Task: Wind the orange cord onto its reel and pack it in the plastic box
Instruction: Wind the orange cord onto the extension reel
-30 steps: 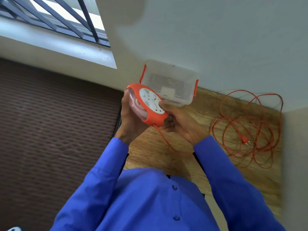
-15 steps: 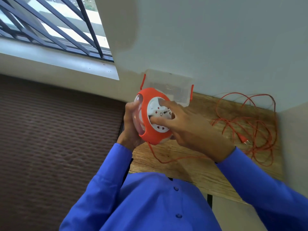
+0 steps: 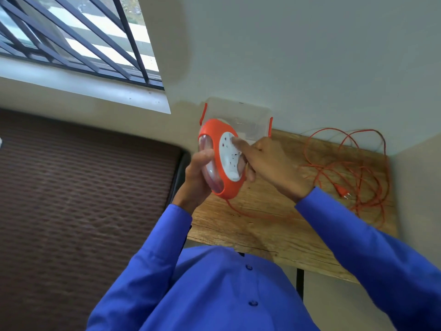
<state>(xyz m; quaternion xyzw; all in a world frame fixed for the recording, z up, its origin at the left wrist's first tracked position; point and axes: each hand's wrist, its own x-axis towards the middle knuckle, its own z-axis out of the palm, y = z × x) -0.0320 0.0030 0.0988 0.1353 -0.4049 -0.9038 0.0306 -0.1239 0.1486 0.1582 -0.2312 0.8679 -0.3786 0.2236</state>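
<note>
- Vs 0.5 s ago: reel (image 3: 220, 158) now tipped more edge-on, R fingers gone from mid-face up to the top of the white disc. Cord on the table looks unchanged.
- L hand (image 3: 196, 177): wrapped round the reel's rim from behind, thumb pressed on the clear side. Firm hold, reel up off the table (image 3: 262, 225).
- R hand (image 3: 274, 163): fingertips flat on the white socket face, near its upper edge. Not pinching anything, just pressing; looks like it's set to spin the disc.
- Cord (image 3: 346, 177): exits the reel's bottom, runs slack across the table under the R arm to a loose heap at the far R. Plug (image 3: 342, 192) lies in the heap. Almost all still unwound, imo.
- Box (image 3: 238, 120): clear, orange clips, at the wall just behind the reel. Can't tell whether it's open.
- To do it well: keep L hand still as the anchor, turn w/ R in steady full sweeps.
- Keep the cord exit pointing at the heap so it feeds straight.
- Risk: heap loops overlap, could snag or drag the plug. Pause and shake out if tension rises.
</note>
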